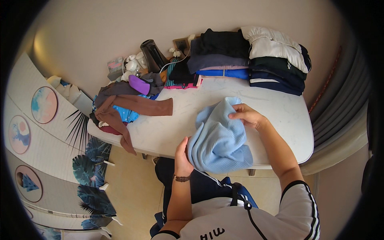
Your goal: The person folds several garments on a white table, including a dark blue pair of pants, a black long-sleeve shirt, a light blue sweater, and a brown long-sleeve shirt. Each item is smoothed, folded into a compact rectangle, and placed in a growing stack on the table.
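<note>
A light blue ribbed knit garment (220, 138) hangs bunched between my hands, over the front edge of the white tabletop (279, 129). My left hand (183, 159), with a brown strap at its wrist, holds the garment's left side; its fingers are partly hidden behind the cloth. My right hand (247, 116) pinches the upper right edge between thumb and fingers. To the left lies a loose heap of clothes with a brown garment (144, 105) on top, one part of it hanging over the table's edge, and a purple cloth piece (139, 85).
Folded dark clothes (222, 45) and a stack with white garments on top (276, 49) stand along the wall. A dark pitcher-like container (153, 55), white cables and a wall socket (181, 44) are at the back. A grey curtain (339, 99) hangs at the right.
</note>
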A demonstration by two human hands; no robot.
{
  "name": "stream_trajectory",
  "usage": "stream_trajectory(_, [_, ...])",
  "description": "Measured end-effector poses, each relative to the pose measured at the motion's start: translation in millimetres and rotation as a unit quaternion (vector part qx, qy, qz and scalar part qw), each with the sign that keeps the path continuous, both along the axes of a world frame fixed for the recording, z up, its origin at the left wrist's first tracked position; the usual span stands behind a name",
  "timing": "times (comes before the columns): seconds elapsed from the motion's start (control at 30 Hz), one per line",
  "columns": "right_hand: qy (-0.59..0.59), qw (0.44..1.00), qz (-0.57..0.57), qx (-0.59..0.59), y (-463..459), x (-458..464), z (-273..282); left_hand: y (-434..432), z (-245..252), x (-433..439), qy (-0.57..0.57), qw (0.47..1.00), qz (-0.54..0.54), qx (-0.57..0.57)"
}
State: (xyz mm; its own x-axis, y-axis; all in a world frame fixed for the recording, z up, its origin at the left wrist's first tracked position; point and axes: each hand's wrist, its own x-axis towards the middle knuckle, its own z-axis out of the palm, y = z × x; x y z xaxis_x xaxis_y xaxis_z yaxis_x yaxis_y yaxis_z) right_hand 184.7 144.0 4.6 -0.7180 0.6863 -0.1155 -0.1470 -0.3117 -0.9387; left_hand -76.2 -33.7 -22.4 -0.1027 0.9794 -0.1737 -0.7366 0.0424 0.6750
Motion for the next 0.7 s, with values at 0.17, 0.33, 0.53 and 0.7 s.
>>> stream_trajectory(0.17, [0.27, 0.942, -0.071, -0.187, -5, -13, 3, 5, -8, 10, -0.183, 0.974, -0.123, -0.05])
stream_trajectory(0.33, [0.171, 0.946, -0.069, -0.268, -15, -21, 20, 7, -28, 9, -0.157, 0.986, -0.052, 0.006])
stream_trajectory(0.53, [0.066, 0.977, 0.157, -0.127, -23, -23, 10, -6, 6, -5, -0.19, 0.976, 0.03, 0.106])
stream_trajectory(0.7, [0.108, 0.989, 0.096, -0.04, -42, -34, 13, -10, 23, 8, -0.176, 0.98, 0.071, 0.05])
